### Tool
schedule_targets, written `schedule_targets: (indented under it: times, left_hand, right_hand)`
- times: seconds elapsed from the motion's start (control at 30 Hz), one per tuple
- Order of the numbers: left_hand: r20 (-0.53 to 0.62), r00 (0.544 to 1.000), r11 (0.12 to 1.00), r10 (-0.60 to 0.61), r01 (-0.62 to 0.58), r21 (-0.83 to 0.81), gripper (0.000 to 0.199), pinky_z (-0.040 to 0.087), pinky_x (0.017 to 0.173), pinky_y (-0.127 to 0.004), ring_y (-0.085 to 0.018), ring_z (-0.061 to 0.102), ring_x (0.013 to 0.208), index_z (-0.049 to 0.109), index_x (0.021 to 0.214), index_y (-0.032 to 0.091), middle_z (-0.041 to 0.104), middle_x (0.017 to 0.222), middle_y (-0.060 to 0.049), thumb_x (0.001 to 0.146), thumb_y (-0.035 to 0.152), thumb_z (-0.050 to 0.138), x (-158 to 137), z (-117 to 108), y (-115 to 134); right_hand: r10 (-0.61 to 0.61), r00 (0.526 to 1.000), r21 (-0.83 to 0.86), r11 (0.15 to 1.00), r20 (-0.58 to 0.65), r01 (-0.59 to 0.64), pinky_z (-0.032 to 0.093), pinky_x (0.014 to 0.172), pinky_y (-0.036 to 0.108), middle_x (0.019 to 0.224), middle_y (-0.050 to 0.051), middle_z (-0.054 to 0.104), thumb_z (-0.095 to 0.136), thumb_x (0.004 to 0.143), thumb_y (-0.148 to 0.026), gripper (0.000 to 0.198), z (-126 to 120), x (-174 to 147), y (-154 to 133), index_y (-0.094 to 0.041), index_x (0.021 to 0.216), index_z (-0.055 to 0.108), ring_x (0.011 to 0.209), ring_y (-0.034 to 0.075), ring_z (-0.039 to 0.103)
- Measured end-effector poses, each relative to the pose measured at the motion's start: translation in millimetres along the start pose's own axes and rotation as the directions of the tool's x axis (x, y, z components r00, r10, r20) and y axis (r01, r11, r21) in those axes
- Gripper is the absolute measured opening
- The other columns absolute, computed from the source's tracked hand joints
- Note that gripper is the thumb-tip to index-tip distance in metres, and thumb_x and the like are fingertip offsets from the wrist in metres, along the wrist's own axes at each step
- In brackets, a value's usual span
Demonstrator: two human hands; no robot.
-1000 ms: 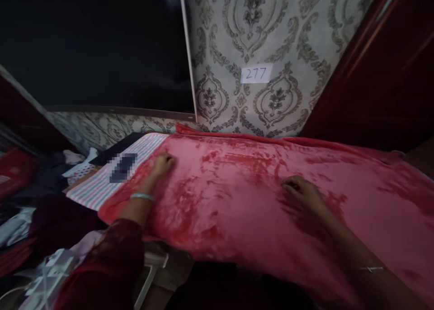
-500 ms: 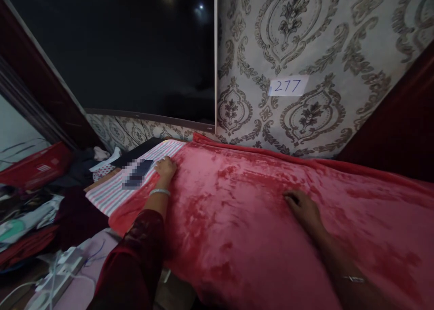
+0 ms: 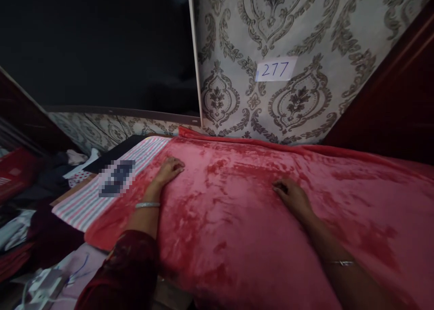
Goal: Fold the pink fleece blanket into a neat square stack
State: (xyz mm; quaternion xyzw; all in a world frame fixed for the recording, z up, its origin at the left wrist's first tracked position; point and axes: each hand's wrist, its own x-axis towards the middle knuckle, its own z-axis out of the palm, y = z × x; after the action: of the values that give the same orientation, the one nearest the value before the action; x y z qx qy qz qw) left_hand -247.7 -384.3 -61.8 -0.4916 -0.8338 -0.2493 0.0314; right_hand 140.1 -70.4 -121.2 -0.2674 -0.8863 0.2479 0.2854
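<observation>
A red plush blanket [image 3: 237, 201] with darker brushed patches lies spread over the surface before me. My left hand [image 3: 167, 170] rests on its left part, fingers loosely bent, with a small gap between thumb and fingertips. Farther right, my right hand [image 3: 293, 197] lies on the same blanket, fingers curled and thumb a little apart from them. No fold of fabric shows raised in either hand. Left of my left hand is a striped cloth [image 3: 77, 206] in pink, white and grey, partly under the blanket's edge. A pixelated dark rectangular object [image 3: 117, 178] sits on it.
A large dark screen [image 3: 101, 47] hangs on the patterned wall, beside a paper label [image 3: 276, 69] reading 277. Piled clothes [image 3: 50, 228] and a white power strip [image 3: 45, 285] with cables lie at the left. A red box [image 3: 15, 172] stands behind the clothes.
My left hand has shifted right, away from the striped cloth's edge, and its fingers have bent. My right hand stays at about the same place on the blanket. The view has turned slightly right.
</observation>
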Motion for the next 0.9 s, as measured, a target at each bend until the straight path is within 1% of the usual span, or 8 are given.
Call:
schedule_targets:
  times: [0.13,0.23,0.33,0.43,0.5,0.63,0.77,0.9]
  left_hand:
    - [-0.012,1.0,1.0,0.0,0.0,-0.006,0.011,0.046,0.098,-0.041,-0.021,0.061,0.088,0.062,0.068,0.022,0.068,0.083,-0.005,0.078,0.018,0.061,5,6,-1]
    - [-0.052,0.999,1.0,-0.003,0.001,-0.026,0.015,0.046,0.097,-0.041,-0.021,0.061,0.087,0.055,0.064,0.022,0.066,0.08,-0.005,0.078,0.018,0.058,7,6,1]
    - [-0.105,0.994,0.999,-0.012,0.007,-0.052,0.015,0.047,0.097,-0.039,-0.021,0.062,0.09,0.051,0.067,0.023,0.067,0.085,-0.007,0.082,0.022,0.054,5,3,4]
    - [-0.15,0.988,0.997,-0.035,0.025,-0.069,0.01,0.049,0.093,-0.037,-0.021,0.063,0.093,0.052,0.076,0.023,0.068,0.093,-0.008,0.085,0.025,0.048,0,-1,8]
    - [-0.166,0.985,0.997,-0.051,0.04,-0.071,0.012,0.051,0.089,-0.035,-0.021,0.063,0.091,0.053,0.08,0.023,0.068,0.093,-0.007,0.087,0.026,0.044,-2,-4,9]
    - [-0.2,0.976,0.996,-0.081,0.075,-0.037,0.013,0.05,0.083,-0.034,-0.021,0.063,0.083,0.051,0.08,0.023,0.066,0.085,-0.006,0.087,0.028,0.041,0,-8,11]
    - [-0.241,0.965,0.993,-0.105,0.113,0.02,0.013,0.049,0.087,-0.036,-0.023,0.063,0.089,0.053,0.084,0.023,0.066,0.089,-0.008,0.088,0.027,0.04,4,-9,13]
    - [-0.219,0.967,0.984,-0.131,0.153,0.086,0.017,0.049,0.087,-0.035,-0.024,0.064,0.092,0.057,0.088,0.022,0.069,0.093,-0.009,0.089,0.025,0.04,6,-8,15]
  right_hand:
    - [-0.057,0.998,-0.067,0.996,0.004,0.058,0.047,0.071,0.032,0.081,0.005,0.069,0.051,0.083,-0.025,0.016,-1,2,-7,-0.022,0.077,0.065,0.077,0.021,0.062]
    - [-0.092,0.996,-0.128,0.987,0.011,0.092,0.045,0.069,0.031,0.078,0.006,0.065,0.049,0.085,-0.022,0.017,-2,3,-10,-0.022,0.072,0.06,0.076,0.021,0.059]
    - [-0.117,0.993,-0.163,0.98,-0.018,0.113,0.043,0.069,0.032,0.076,0.006,0.063,0.048,0.086,-0.02,0.018,-2,3,-9,-0.022,0.071,0.059,0.076,0.022,0.057]
    - [-0.158,0.983,-0.19,0.972,-0.091,0.139,0.043,0.073,0.034,0.078,0.008,0.063,0.048,0.088,-0.021,0.018,-3,4,-9,-0.022,0.073,0.059,0.079,0.024,0.056]
    - [-0.173,0.975,-0.207,0.968,-0.137,0.143,0.043,0.075,0.036,0.08,0.01,0.063,0.048,0.089,-0.022,0.018,-4,5,-10,-0.022,0.075,0.059,0.081,0.025,0.056]
    - [-0.128,0.974,-0.182,0.979,-0.185,0.094,0.043,0.075,0.037,0.079,0.01,0.065,0.046,0.09,-0.021,0.017,-6,4,-15,-0.022,0.077,0.058,0.079,0.025,0.057]
    - [-0.1,0.971,-0.149,0.986,-0.218,0.068,0.044,0.075,0.036,0.081,0.01,0.066,0.044,0.091,-0.021,0.018,-4,5,-19,-0.023,0.079,0.058,0.08,0.025,0.058]
    - [-0.071,0.983,-0.137,0.989,-0.169,0.048,0.046,0.074,0.034,0.084,0.009,0.068,0.043,0.091,-0.022,0.021,-1,5,-17,-0.022,0.082,0.061,0.081,0.024,0.06]
